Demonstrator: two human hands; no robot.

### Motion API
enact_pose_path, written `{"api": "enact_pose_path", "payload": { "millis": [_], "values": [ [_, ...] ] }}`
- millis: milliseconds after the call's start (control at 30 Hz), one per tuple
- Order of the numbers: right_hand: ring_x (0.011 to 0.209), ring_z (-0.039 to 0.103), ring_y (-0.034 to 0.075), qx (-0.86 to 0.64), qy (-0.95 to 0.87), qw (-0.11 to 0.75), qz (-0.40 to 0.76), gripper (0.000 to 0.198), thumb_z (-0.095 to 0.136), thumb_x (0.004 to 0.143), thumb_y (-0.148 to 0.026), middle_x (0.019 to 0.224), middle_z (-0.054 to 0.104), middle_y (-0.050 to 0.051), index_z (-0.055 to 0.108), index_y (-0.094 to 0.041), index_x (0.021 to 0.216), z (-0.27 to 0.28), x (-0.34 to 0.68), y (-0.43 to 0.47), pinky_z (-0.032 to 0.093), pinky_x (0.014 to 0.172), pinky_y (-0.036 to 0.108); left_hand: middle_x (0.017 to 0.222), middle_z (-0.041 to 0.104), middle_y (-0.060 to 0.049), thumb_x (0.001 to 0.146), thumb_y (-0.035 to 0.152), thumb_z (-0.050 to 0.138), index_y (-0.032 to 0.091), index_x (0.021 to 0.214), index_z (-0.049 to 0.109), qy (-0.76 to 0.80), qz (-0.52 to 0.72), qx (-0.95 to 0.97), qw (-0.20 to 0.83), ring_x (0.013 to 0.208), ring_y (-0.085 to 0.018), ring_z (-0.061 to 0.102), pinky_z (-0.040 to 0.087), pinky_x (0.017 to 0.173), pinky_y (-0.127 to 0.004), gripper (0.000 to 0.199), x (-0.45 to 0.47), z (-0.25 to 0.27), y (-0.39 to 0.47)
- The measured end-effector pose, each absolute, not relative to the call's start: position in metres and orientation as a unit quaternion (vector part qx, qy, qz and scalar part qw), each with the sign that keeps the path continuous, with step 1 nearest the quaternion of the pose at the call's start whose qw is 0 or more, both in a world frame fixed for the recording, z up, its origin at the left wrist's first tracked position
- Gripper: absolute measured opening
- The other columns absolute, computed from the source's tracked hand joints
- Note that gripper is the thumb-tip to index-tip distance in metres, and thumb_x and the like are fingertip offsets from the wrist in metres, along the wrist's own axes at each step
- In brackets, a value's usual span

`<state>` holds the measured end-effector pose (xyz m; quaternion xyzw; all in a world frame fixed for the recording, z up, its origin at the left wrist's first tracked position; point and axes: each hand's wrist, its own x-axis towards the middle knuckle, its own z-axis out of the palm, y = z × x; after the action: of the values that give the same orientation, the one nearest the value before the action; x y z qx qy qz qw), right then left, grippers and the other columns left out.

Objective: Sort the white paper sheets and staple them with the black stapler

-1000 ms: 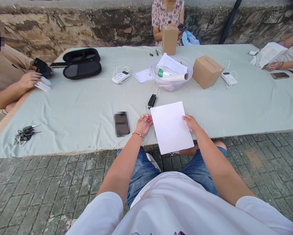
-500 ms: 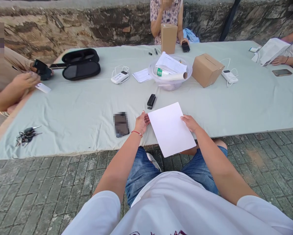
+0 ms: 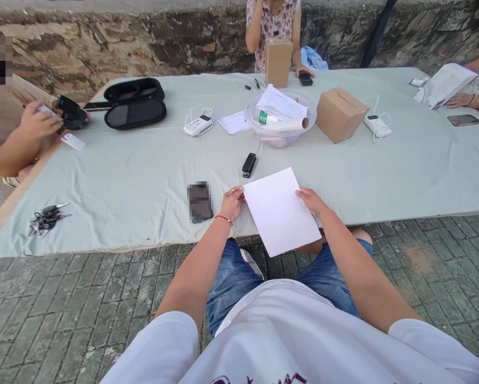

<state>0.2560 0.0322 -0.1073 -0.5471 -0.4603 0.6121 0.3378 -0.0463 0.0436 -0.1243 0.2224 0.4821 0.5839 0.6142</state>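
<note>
A blank white sheet of paper [image 3: 282,213] is held tilted at the table's near edge, its lower part over my lap. My left hand [image 3: 233,202], with a red cord on the wrist, pinches its upper left corner. On the opposite side my right hand [image 3: 310,201] grips the edge, thumb on top and the other fingers hidden underneath. A black stapler [image 3: 249,165] lies just beyond the paper's upper left corner. Left of my left hand rests a dark phone [image 3: 200,202], partly blurred out.
A clear plastic bowl [image 3: 279,140] holds papers and a roll. Around it are a cardboard box [image 3: 341,114], a taller box [image 3: 278,63], white corded devices and a black case [image 3: 135,114]. Keys [image 3: 48,218] lie at left. People sit on three sides of the cloth-covered table [image 3: 143,170].
My left fingers have closed on the paper's corner, where they were spread beside it before. The person at left has moved a hand back from the white object on the table.
</note>
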Motion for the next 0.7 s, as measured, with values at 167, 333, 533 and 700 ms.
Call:
{"api": "enact_pose_path", "payload": {
  "millis": [167,333,533,700],
  "values": [
    [0.084,0.062,0.024,-0.54,-0.492,0.321,0.603,0.033,0.065,0.079,-0.052,0.083,0.071,0.004,0.069,-0.022,0.092,-0.109,0.251,0.032,0.048,0.077,0.035,0.065,0.047,0.005,0.076,0.03,0.067,0.02,0.072,0.05,0.534,0.594,0.233,0.554,0.059,-0.01,0.045,0.039,0.059,-0.025,0.02,-0.037,-0.129,0.046],
    [0.085,0.059,0.023,-0.545,-0.559,0.304,0.546,0.035,0.057,0.084,-0.055,0.086,0.068,0.003,0.066,-0.023,0.095,-0.113,0.24,0.028,0.046,0.078,0.036,0.068,0.038,0.004,0.091,0.032,0.05,0.022,0.074,0.042,0.643,0.579,0.304,0.398,0.062,-0.011,0.038,0.033,0.061,-0.025,0.021,-0.031,-0.135,0.047],
    [0.076,0.053,0.021,-0.595,-0.611,0.315,0.417,0.036,0.039,0.093,-0.052,0.081,0.06,0.001,0.058,-0.026,0.109,-0.119,0.223,0.023,0.042,0.076,0.037,0.073,0.045,0.001,0.097,0.034,0.043,0.022,0.076,0.04,0.695,0.547,0.36,0.299,0.067,-0.015,0.043,0.035,0.068,-0.03,0.024,-0.027,-0.142,0.044],
    [0.061,0.039,0.017,-0.608,-0.593,0.333,0.41,0.035,0.04,0.091,-0.054,0.064,0.044,-0.002,0.05,-0.024,0.075,-0.124,0.219,0.02,0.036,0.063,0.032,0.074,0.048,0.0,0.097,0.034,0.041,0.022,0.077,0.043,0.699,0.544,0.364,0.288,0.071,-0.015,0.047,0.036,0.07,-0.03,0.024,-0.025,-0.144,0.044]
  ]
}}
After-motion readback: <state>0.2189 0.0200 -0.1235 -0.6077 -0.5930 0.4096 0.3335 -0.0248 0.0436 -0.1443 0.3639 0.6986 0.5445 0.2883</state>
